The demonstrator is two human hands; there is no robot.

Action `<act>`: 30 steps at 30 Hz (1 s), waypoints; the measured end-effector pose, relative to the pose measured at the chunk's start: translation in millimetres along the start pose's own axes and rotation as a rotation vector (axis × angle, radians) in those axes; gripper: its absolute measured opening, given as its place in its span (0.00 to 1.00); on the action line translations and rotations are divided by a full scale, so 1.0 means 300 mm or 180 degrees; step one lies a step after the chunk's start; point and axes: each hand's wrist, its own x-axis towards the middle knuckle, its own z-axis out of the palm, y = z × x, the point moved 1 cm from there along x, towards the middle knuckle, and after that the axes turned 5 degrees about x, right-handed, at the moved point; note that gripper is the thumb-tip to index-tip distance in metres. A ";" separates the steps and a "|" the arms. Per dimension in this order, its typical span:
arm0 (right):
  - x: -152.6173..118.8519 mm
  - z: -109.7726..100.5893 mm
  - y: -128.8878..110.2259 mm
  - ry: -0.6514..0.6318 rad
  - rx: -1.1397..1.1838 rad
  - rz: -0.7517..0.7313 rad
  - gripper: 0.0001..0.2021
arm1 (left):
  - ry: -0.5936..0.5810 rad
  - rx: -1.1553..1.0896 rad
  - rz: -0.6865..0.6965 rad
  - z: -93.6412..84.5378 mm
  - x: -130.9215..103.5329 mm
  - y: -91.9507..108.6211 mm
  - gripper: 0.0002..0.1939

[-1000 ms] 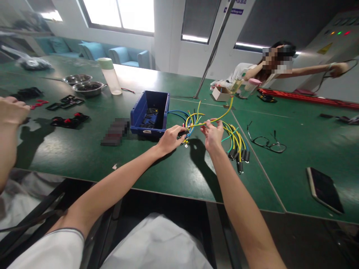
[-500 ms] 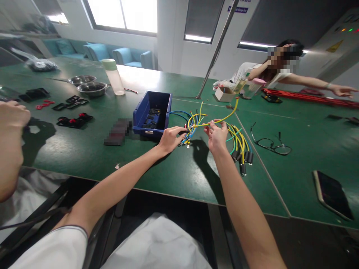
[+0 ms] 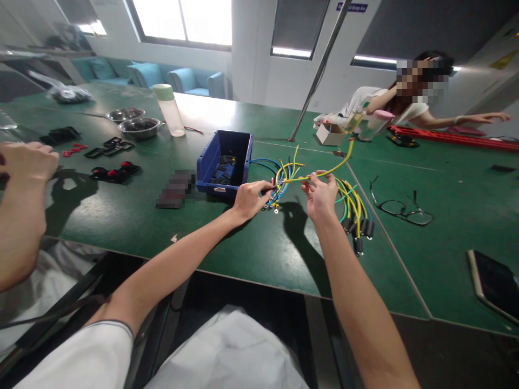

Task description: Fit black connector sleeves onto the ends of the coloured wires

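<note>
Fingers of the right hand (image 3: 322,197) pinch a yellow wire (image 3: 344,162) above the desk (image 3: 243,248); those of the left hand (image 3: 250,201) grip a small black piece (image 3: 267,189) near the wire's left end. Loose wires (image 3: 298,156) lie between the blue bin (image 3: 219,188) and the right hand. Black-ended wires (image 3: 357,208) fan out farther right, before the glasses (image 3: 395,208). A phone (image 3: 494,283) rests by the desk's front edge.

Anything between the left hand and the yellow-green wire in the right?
Nothing visible blocks it: the yellow-green wire runs from the right hand towards the left hand, though loose wires crowd there.
</note>
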 end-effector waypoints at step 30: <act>0.001 -0.032 0.002 0.0133 -0.0084 0.0101 0.16 | -0.0051 -0.0497 -0.0198 0.076 -0.029 -0.006 0.11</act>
